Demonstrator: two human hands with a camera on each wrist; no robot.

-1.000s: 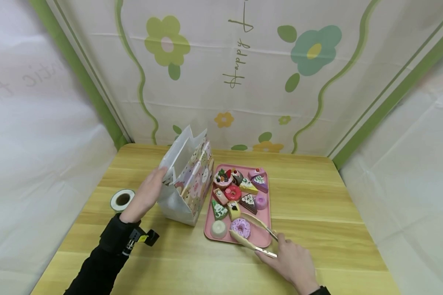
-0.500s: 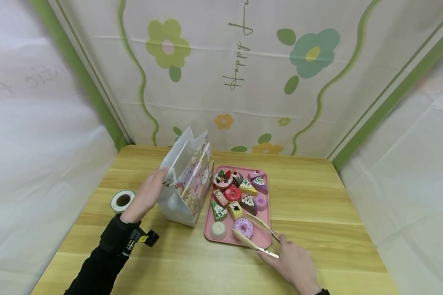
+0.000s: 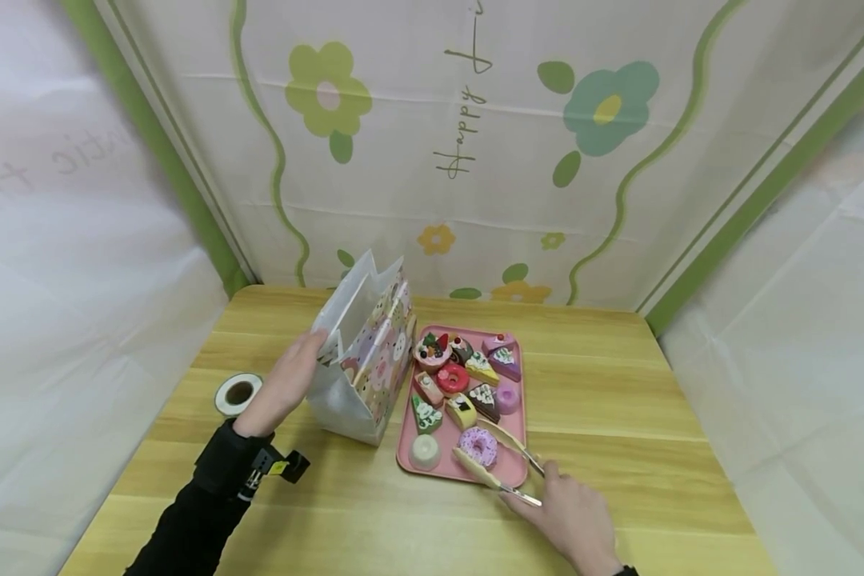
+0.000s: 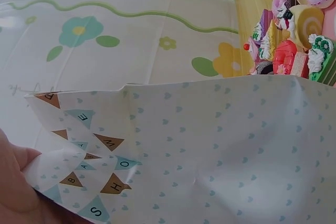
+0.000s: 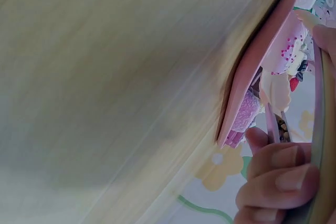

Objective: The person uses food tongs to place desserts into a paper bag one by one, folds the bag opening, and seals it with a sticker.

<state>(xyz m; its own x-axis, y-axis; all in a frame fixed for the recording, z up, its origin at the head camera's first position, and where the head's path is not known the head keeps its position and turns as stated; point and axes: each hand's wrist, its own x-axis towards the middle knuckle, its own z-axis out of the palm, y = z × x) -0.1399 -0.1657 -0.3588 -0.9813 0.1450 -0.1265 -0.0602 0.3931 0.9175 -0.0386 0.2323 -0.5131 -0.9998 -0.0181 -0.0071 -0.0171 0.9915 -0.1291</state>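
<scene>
My left hand (image 3: 286, 384) holds the rim of a patterned paper bag (image 3: 382, 376), which stands with its top open on the table. In the left wrist view the thumb lies on the bag's side panel (image 4: 210, 150), and most fingers are hidden. My right hand (image 3: 572, 512) grips a pair of tongs (image 3: 514, 490) with pale tips. The tongs are spread, one arm on each side of a purple sprinkled donut (image 3: 478, 446). That donut lies on a pink tray (image 3: 513, 472) beside a yellow cake roll (image 3: 462, 410) and a cream-coloured round cake (image 3: 426, 452).
Several other toy pastries fill the tray's far part, among them a red donut (image 3: 453, 378) and a green cake slice (image 3: 427, 414). A roll of stickers or tape (image 3: 238, 394) lies left of the bag. Printed fabric walls (image 3: 432, 144) enclose the wooden table (image 3: 598, 400).
The purple donut and the yellow cake roll have shifted slightly right on the tray, along with the tongs. My left hand and the bag have barely moved.
</scene>
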